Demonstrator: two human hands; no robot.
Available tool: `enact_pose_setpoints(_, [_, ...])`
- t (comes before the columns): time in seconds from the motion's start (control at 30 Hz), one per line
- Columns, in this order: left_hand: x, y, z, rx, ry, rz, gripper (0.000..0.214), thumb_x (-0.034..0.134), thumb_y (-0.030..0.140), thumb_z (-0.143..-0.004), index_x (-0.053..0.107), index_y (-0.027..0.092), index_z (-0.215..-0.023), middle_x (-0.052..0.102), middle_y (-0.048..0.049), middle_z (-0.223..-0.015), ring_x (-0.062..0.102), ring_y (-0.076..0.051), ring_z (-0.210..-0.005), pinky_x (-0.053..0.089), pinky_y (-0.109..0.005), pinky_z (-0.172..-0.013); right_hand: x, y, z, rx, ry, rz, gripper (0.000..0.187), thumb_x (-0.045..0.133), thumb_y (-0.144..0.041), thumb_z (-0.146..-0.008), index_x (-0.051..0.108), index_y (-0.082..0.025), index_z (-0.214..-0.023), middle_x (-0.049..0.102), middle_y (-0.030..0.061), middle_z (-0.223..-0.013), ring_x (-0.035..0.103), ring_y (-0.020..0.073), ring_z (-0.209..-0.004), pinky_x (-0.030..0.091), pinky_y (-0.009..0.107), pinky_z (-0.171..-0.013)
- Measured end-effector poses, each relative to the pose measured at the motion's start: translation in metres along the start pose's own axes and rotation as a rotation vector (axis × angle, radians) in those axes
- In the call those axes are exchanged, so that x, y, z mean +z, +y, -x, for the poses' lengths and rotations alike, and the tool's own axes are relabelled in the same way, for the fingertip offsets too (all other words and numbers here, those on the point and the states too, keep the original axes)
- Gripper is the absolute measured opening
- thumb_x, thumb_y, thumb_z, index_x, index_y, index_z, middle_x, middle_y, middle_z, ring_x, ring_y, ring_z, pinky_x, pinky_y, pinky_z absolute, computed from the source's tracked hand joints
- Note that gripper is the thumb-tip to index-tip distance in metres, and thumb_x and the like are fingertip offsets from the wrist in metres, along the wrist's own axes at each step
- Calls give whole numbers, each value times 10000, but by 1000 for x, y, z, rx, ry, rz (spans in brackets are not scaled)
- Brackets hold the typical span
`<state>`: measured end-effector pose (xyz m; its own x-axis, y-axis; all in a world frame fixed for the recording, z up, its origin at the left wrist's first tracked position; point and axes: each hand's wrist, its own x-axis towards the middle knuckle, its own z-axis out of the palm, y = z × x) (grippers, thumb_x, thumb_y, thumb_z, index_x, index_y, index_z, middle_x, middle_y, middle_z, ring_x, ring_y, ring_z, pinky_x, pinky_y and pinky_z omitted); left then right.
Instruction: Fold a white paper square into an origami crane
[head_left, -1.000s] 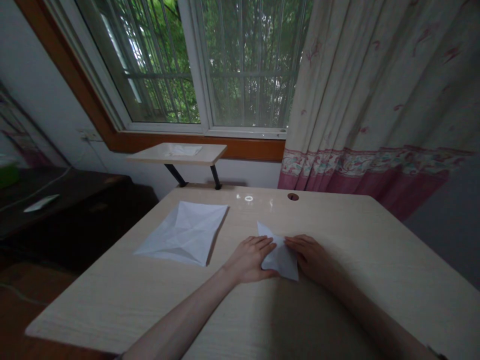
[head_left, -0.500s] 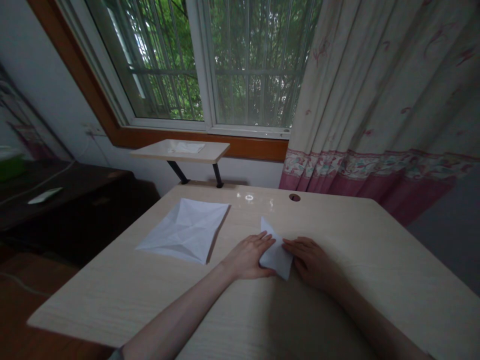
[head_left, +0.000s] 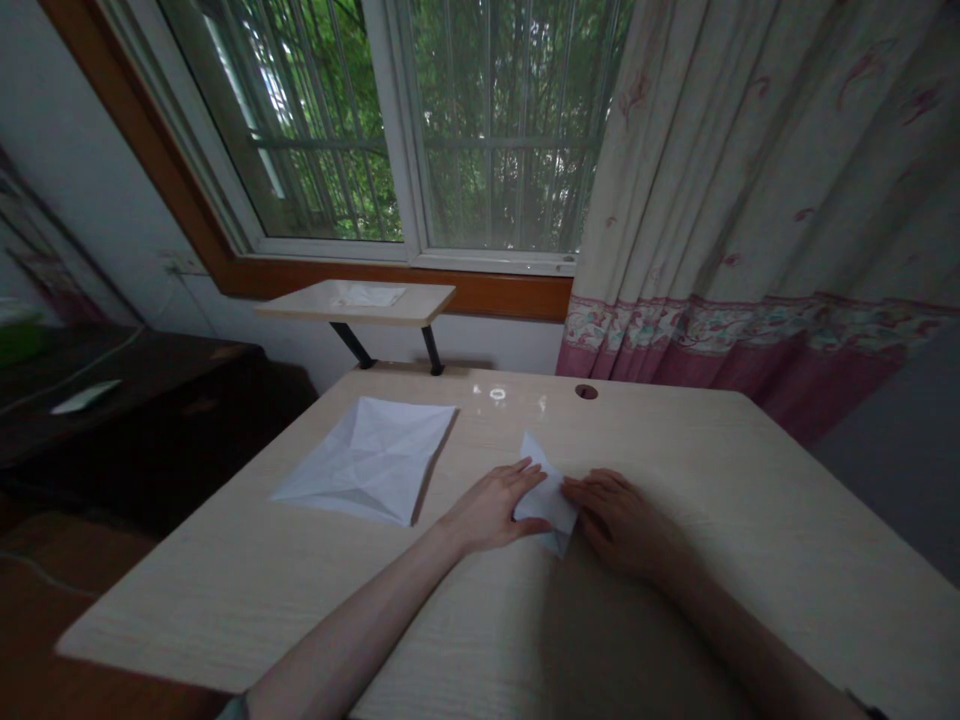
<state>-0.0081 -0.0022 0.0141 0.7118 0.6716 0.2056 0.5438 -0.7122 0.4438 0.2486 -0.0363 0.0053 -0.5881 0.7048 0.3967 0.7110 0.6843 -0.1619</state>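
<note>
A small folded sheet of white paper (head_left: 551,500) lies on the table between my hands, a pointed tip at its far end and a creased flap at its near end. My left hand (head_left: 499,505) holds it from the left, fingers over its upper part and thumb across its lower part. On the right edge, my right hand (head_left: 611,515) grips the paper with its fingers pressed together; its thumb is partly hidden. To the left lies a larger unfolded paper sheet (head_left: 375,460), square and marked with creases.
The pale wooden table (head_left: 225,590) has a round cable hole (head_left: 586,392) near its back edge. A small raised shelf (head_left: 300,300) at the back left bears a white paper (head_left: 371,296). Behind are a window and a curtain (head_left: 675,200); a dark cabinet (head_left: 150,400) stands left.
The near end of the folded paper has changed shape: a flap now shows bent there below my left thumb. Both hands stay on the paper, with only slight shifts.
</note>
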Motion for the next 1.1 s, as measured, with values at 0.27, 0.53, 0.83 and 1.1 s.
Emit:
enact_pose_setpoints(0.27, [-3,2,-1,-38,24,2,760,710,522,-831,419,199,-1454,507,-155,-1461,446,-289,-1387,384,-487,-1132,-2,-5,-1,67,13,-4,365,445,-203,-944,645,-192,-1250,731,91,-1146,654,247,-1030,493,454,-970])
enact_pose_setpoints(0.53, [1,9,-1,-68,72,-145,966,774,621,-706,369,194,-1472,485,-146,-1483,408,-346,-1400,346,-527,-1133,1,-5,-1,117,23,-41,359,406,-202,-969,657,-218,-1226,734,76,-1112,659,225,-1009,519,403,-919])
enact_pose_setpoints(0.83, [10,7,-4,-17,281,-207,1062,879,609,-528,387,206,-1379,353,-153,-1555,282,-348,-1456,161,-589,-1204,7,-3,-2,179,6,-58,336,374,-178,-979,676,-214,-1123,736,74,-1022,677,217,-953,534,387,-892])
enact_pose_setpoints(1.1, [14,8,0,202,374,-302,778,866,542,-624,506,225,-1237,357,-160,-1509,298,-361,-1418,165,-616,-1186,22,8,3,195,122,-67,259,426,-197,-979,676,-240,-1031,718,67,-980,677,219,-901,545,386,-831])
